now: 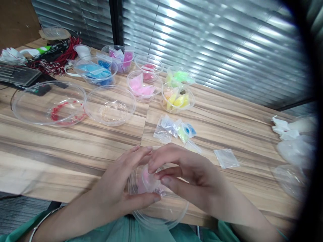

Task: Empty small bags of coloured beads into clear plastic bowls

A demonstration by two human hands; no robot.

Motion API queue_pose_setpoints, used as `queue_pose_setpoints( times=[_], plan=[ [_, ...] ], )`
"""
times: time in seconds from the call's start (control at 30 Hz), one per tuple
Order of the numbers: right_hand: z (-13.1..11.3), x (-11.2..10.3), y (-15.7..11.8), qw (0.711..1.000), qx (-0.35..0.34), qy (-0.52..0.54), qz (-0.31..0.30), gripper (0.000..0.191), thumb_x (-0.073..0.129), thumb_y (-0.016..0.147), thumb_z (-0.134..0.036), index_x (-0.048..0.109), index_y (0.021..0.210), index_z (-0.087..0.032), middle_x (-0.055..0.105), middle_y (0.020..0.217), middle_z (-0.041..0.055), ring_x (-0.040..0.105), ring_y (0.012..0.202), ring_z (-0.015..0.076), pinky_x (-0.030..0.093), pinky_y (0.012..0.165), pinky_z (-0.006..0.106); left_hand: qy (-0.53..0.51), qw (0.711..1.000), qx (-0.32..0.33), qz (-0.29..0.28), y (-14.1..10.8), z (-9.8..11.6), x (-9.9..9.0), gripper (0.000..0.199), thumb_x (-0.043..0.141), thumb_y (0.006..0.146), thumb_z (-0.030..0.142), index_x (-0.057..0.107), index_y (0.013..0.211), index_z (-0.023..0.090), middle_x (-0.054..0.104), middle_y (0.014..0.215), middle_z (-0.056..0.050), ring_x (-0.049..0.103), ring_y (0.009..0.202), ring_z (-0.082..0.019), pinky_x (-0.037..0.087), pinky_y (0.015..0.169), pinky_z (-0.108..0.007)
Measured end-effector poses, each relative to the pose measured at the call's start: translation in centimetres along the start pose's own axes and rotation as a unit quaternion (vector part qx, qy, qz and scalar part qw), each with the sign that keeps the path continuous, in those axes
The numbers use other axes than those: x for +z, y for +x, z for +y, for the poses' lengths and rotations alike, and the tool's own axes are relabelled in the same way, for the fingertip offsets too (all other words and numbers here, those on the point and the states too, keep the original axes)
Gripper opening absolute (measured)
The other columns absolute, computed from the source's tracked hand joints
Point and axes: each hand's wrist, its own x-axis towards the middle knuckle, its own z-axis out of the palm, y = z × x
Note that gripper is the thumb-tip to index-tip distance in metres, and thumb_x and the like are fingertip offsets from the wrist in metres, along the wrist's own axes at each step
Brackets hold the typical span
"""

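Note:
In front of my body stands a clear plastic bowl point(161, 220), holding something pink and a few small dark shiny bits. My left hand point(121, 185) is over its left side, fingers stretched out and thumb apart across the opening. My right hand point(188, 178) reaches in from the right, with thumb and fingertips closed on a small translucent whitish piece point(151, 182). Whether that piece is a cup or a bag I cannot tell, as the fingers partly cover it. Small bags of beads point(174, 129) lie just beyond my hands.
A flat clear bag point(226, 158) lies to the right. Clear bowls with pink point(144, 88), yellow point(178, 101) and blue point(94, 72) bags stand farther back. Two wide bowls are at left, one with red beads point(59, 112). Red cords point(63, 57) and a scale point(19, 76) are far left.

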Motion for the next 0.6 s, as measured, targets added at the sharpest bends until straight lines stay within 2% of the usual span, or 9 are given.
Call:
queue_pose_setpoints(
  times=[0.1,0.23,0.5,0.6],
  plan=[
    [0.36,-0.32,0.01,0.989,0.033,0.141,0.006,0.018,0.064,0.096,-0.014,0.066,0.111,-0.023,0.067,0.106,0.0031,0.066,0.101,0.0134,0.056,0.087,0.028,-0.011,0.999,0.022,0.027,0.13,0.06,0.15,0.080,0.073,0.088,0.043,0.024,0.151,0.043,0.062,0.137,-0.003,0.063,0.124,-0.028,0.055,0.104,-0.045],
    [0.68,-0.57,-0.08,0.969,0.085,0.234,0.011,0.020,0.065,0.093,-0.008,0.067,0.106,-0.023,0.069,0.101,0.0013,0.066,0.098,0.0104,0.055,0.087,0.025,-0.015,0.999,0.031,0.039,0.19,0.14,0.27,0.078,0.071,0.090,0.034,0.023,0.152,0.038,0.059,0.140,-0.006,0.062,0.126,-0.026,0.052,0.107,-0.041],
    [0.81,-0.41,-0.19,0.954,0.082,0.286,0.031,0.015,0.060,0.093,-0.007,0.069,0.095,-0.018,0.065,0.107,0.0033,0.067,0.099,0.0111,0.055,0.092,0.025,0.000,0.998,0.069,0.014,0.42,-0.22,0.11,0.062,0.058,0.096,0.021,0.029,0.149,0.034,0.059,0.141,-0.004,0.060,0.129,-0.021,0.052,0.106,-0.034],
    [0.82,-0.40,-0.35,0.967,0.067,0.245,0.035,0.013,0.058,0.092,-0.008,0.066,0.087,-0.018,0.062,0.103,0.0027,0.065,0.096,0.0122,0.054,0.087,0.026,0.012,0.997,0.070,0.026,0.63,-0.22,0.16,0.057,0.056,0.097,0.020,0.032,0.147,0.033,0.061,0.139,-0.004,0.060,0.129,-0.021,0.052,0.106,-0.033]
  ],
)
